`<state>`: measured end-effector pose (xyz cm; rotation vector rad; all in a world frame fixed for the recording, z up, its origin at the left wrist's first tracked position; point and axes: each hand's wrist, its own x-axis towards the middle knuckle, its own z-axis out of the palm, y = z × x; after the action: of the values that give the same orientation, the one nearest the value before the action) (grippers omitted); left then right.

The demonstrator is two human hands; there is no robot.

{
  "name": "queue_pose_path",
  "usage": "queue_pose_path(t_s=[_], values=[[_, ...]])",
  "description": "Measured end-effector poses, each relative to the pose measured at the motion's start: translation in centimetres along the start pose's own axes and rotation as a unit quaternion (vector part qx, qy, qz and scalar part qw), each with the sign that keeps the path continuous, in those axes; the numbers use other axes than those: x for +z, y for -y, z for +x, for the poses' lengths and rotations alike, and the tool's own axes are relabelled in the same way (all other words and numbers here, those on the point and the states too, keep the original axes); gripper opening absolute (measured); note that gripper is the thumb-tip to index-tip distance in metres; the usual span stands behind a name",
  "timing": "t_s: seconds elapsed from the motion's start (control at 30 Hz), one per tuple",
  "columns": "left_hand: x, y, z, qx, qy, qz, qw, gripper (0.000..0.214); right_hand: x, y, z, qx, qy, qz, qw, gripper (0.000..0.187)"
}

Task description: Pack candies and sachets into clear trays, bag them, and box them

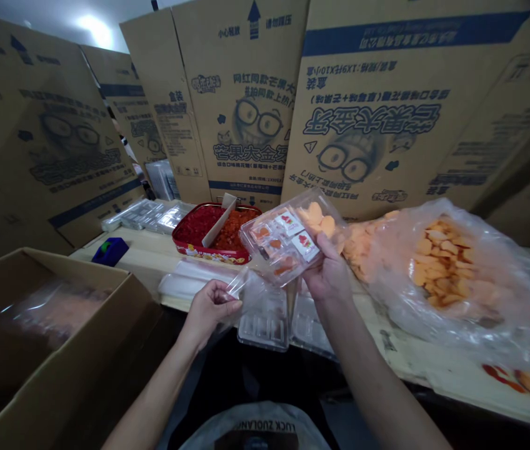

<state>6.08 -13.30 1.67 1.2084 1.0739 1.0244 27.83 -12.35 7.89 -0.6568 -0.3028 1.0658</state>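
Observation:
My right hand [328, 272] grips a filled clear plastic tray [277, 240], held tilted above the table. Small white packets with red prints, red-orange bits and round orange pieces sit in its compartments. My left hand [211, 306] is closed in a pinch on a clear plastic bag [244, 284], whose film reaches up to the tray's lower left corner. Whether the tray lies partly inside the bag, I cannot tell. Below my hands, clear plastic trays [264, 319] lie at the table's front edge. Behind them stands a red tin [211, 252] of red and orange bits, split by a divider.
A large clear bag of orange pieces [447, 262] lies on the right. At the left stands an open cardboard box [119, 284] with a filled bag inside. A blue tape dispenser [111, 251] and wrapped packs [152, 214] are farther back. Tall printed cartons [363, 125] wall the rear.

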Motion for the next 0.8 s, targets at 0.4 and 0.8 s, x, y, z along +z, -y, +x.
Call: queue_pose_path(t_s=[0.4,0.8], values=[[-0.6,-0.3,-2.0,-0.053,0.025,-0.064,0.996,0.04,-0.6,-2.7,0.4,-0.06,-0.018,0.059,0.996,0.015],[-0.1,-0.7,-2.4,-0.029,-0.072,-0.119,0.99,0.04,-0.2,-3.9,-1.5,-0.056,0.033,0.045,0.997,0.037]])
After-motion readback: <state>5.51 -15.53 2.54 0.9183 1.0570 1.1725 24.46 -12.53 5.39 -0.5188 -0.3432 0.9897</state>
